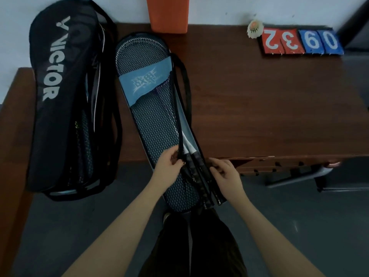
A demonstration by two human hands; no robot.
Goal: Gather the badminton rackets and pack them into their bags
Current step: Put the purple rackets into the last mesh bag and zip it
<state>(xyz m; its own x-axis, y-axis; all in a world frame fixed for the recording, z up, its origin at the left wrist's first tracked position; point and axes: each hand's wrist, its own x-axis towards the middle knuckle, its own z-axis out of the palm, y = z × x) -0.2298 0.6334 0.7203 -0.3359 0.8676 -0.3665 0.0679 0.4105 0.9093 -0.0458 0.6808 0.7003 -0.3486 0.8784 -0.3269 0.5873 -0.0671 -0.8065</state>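
Two bags on the brown wooden table [269, 108]: black Victor racket bag [60, 108] at left, looks already loaded, and mesh racket cover [151, 120] with a blue printed panel, lying diagonally with its lower end hanging off the table edge toward the person. Racket handles [201, 176] with dark grip tape stick out along the cover's open right side near that lower end; racket heads show faintly through the mesh. Left hand [169, 164] pinches the cover's black edge beside the handles. Right hand [223, 172] has fingers curled at the opposite edge by the handles, apparently pinching it; zipper pull not visible.

Step, likely: closing the second cover. Next move needs handles tucked fully inside, edges drawn together, then zipped. Shuttlecock [255, 29] and scoreboard number cards [301, 42] sit at far right.
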